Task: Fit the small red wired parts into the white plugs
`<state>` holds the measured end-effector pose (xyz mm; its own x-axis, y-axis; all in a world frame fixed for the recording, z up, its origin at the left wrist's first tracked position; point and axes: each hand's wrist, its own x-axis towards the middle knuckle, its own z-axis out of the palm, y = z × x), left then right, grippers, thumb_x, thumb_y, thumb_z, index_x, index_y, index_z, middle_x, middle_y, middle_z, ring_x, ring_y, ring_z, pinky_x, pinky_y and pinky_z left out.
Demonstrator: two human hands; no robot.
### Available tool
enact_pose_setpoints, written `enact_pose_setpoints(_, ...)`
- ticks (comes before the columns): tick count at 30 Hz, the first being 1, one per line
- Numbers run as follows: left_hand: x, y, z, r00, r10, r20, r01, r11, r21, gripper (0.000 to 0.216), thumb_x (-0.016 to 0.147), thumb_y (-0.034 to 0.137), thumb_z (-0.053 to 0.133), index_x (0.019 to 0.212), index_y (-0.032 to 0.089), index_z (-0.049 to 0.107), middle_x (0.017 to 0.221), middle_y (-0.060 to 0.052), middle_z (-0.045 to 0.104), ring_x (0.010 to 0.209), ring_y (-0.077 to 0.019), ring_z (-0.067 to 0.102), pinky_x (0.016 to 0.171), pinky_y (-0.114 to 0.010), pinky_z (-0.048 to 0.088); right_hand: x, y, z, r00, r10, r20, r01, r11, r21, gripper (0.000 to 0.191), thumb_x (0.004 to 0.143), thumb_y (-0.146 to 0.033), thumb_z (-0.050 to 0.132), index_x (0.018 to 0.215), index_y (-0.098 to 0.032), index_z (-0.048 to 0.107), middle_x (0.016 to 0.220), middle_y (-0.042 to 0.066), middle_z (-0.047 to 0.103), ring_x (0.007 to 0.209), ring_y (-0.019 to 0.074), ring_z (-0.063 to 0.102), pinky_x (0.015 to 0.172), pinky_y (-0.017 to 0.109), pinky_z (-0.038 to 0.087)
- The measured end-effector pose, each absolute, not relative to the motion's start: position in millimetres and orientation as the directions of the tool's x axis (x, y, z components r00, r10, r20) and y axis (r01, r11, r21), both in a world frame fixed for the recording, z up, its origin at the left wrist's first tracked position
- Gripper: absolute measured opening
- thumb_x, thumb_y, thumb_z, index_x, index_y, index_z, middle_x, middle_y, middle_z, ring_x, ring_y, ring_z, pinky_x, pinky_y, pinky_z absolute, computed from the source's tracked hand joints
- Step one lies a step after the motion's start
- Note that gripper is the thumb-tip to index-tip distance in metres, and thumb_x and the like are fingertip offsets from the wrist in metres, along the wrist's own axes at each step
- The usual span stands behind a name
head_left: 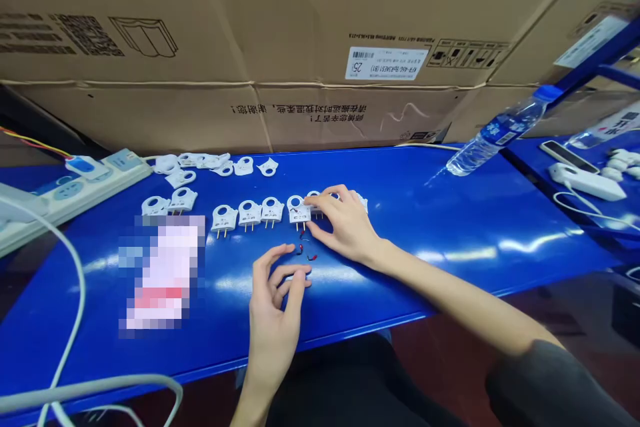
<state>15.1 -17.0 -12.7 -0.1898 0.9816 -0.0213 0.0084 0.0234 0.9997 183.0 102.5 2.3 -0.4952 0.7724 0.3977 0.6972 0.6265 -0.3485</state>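
A row of white plug halves [249, 214] with brass pins lies on the blue table [450, 227]. My right hand [345, 223] rests over the right end of that row, its fingers curled on a white plug half [299, 212]. My left hand [275, 303] hovers in front of it, thumb and fingers pinched together; what they hold, if anything, is too small to make out. Two small red and black parts [306, 253] lie on the table between my hands.
More white plug shells [210, 163] lie at the back left beside a power strip [75, 183]. Large cardboard boxes [280, 47] wall off the far edge. A water bottle [495, 133] leans at the right, near a phone [563, 155] and a charger [587, 181]. Grey cables [75, 347] cross the left.
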Motion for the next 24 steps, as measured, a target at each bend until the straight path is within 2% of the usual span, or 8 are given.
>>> enact_pose_setpoints(3, 14.7, -17.9, -12.7, -0.191, 0.980, -0.047, 0.020, 0.052, 0.998, 0.041, 0.095, 0.039, 0.068, 0.131, 0.026, 0.053, 0.135, -0.011, 0.063, 0.102, -0.0219, 0.075, 0.078, -0.034, 0.066, 178.1, 110.0, -0.9, -0.509, 0.761, 0.403, 0.719, 0.633, -0.287, 0.034, 0.099, -0.028, 0.063, 0.131, -0.018, 0.065, 0.128, 0.010, 0.074, 0.127, 0.0309, 0.054, 0.103, 0.047, 0.041)
enact_pose_setpoints(9, 14.1, -19.0, -13.1, -0.204, 0.974, -0.095, 0.030, 0.103, 0.994, 0.043, 0.093, 0.040, 0.069, 0.130, 0.024, 0.055, 0.120, -0.010, 0.070, 0.110, -0.0262, 0.074, 0.080, -0.036, 0.066, 173.2, 114.1, -6.3, -0.511, 0.754, 0.412, 0.707, 0.642, -0.297, 0.034, 0.100, -0.028, 0.060, 0.132, -0.019, 0.066, 0.131, 0.011, 0.073, 0.134, 0.0311, 0.051, 0.116, 0.052, 0.035)
enact_pose_setpoints(17, 14.7, -19.3, -11.3, -0.198, 0.975, -0.100, 0.050, 0.112, 0.992, 0.042, 0.093, 0.041, 0.069, 0.130, 0.026, 0.055, 0.128, -0.011, 0.069, 0.107, -0.0237, 0.073, 0.080, -0.034, 0.065, 169.7, 117.1, -2.2, -0.513, 0.756, 0.407, 0.712, 0.640, -0.291, 0.033, 0.104, -0.030, 0.055, 0.133, -0.018, 0.064, 0.137, 0.009, 0.070, 0.137, 0.0287, 0.051, 0.127, 0.056, 0.023)
enact_pose_setpoints(24, 13.3, -18.7, -12.3, -0.189, 0.977, -0.098, 0.054, 0.110, 0.992, 0.043, 0.093, 0.041, 0.069, 0.130, 0.025, 0.054, 0.120, -0.010, 0.071, 0.106, -0.0236, 0.073, 0.081, -0.035, 0.065, 145.8, 127.0, 2.6, -0.658, 0.660, 0.363, 0.628, 0.747, -0.218, 0.063, 0.099, -0.048, 0.063, 0.149, -0.011, 0.052, 0.144, 0.015, 0.064, 0.140, 0.0340, 0.047, 0.129, 0.063, 0.015)
